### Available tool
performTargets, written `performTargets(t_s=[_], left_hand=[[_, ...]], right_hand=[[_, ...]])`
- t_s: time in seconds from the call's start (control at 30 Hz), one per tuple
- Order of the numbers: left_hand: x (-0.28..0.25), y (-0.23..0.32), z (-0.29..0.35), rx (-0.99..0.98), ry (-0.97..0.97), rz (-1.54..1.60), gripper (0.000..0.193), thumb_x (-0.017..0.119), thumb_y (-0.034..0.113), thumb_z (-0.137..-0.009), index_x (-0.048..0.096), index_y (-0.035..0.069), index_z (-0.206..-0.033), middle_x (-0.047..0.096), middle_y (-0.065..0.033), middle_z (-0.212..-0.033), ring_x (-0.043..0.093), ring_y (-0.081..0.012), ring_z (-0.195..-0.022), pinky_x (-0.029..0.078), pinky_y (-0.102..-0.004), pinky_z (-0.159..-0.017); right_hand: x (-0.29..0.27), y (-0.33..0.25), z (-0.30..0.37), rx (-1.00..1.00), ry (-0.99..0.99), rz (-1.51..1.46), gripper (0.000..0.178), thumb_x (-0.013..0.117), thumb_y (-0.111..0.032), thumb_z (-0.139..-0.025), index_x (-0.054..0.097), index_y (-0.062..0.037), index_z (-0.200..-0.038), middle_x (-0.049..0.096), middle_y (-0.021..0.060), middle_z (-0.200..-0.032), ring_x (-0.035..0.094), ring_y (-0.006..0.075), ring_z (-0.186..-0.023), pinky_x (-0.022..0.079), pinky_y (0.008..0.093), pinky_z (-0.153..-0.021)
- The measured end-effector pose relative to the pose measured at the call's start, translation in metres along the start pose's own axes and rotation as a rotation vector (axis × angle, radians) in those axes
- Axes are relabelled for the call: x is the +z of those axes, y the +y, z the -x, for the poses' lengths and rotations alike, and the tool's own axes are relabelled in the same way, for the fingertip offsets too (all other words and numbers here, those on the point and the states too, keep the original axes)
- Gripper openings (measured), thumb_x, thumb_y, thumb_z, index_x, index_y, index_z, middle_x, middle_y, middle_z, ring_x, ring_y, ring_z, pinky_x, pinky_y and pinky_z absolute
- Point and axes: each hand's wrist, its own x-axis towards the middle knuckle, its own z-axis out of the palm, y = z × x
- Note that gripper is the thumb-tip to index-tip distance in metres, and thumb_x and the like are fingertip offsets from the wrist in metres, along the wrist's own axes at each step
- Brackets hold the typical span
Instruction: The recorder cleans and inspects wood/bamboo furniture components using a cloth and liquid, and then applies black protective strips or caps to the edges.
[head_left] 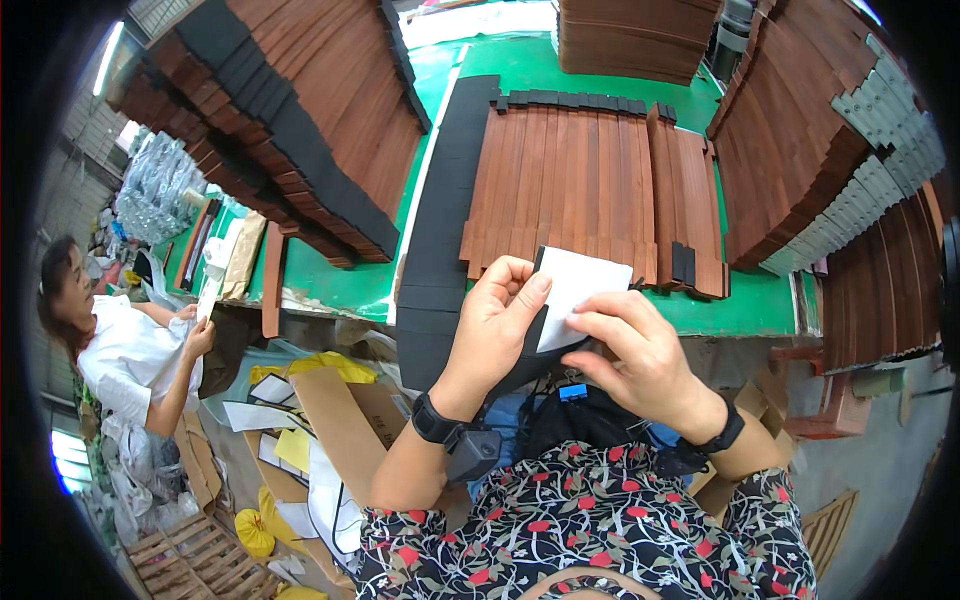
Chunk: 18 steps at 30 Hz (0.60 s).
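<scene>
A white rectangular sheet with a black edge (592, 278) is held up in front of my chest. My left hand (505, 315) pinches its left side between thumb and bent fingers. My right hand (640, 350) has curled fingers at the sheet's lower right, the fingertips against its face and the thumb lower down. Exactly what the right fingertips grip is partly hidden. Behind the sheet, reddish-brown wooden slats (560, 190) with black end pieces lie side by side on a green tabletop (760, 313). A row of black pieces (440, 230) runs along their left.
Tall stacks of brown slats rise at the left (300, 100) and right (790, 130), with another stack (640, 35) at the back. Below left, an open cardboard box (345, 420) holds white, black-edged pieces. A co-worker (130, 350) stands at the far left, holding something pale.
</scene>
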Motion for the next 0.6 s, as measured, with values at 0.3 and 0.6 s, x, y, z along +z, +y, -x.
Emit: performTargets(t_s=[0.3,0.6], left_hand=[[-0.007,0.001,0.018,0.009,0.083,0.086,0.020,0.059,0.023,-0.098,0.054,0.004,-0.093,0.057,0.0028,-0.079,0.050,-0.0012,-0.069,0.041,-0.0182,-0.060],[-0.005,-0.004,0.019,-0.154,0.051,0.212,0.016,0.057,0.022,-0.099,0.053,0.009,-0.092,0.053,0.0044,-0.076,0.045,-0.0002,-0.060,0.033,-0.0164,-0.049]], right_hand=[[0.033,-0.023,-0.008,0.007,0.057,0.103,0.064,0.084,-0.017,-0.062,0.056,-0.0001,-0.117,0.058,0.0141,-0.104,0.060,0.0321,-0.092,0.051,0.0393,-0.077],[0.034,-0.009,0.006,-0.104,0.139,0.083,0.045,0.081,-0.010,-0.067,0.057,-0.0016,-0.105,0.061,0.0121,-0.094,0.062,0.0321,-0.082,0.052,0.0387,-0.070]])
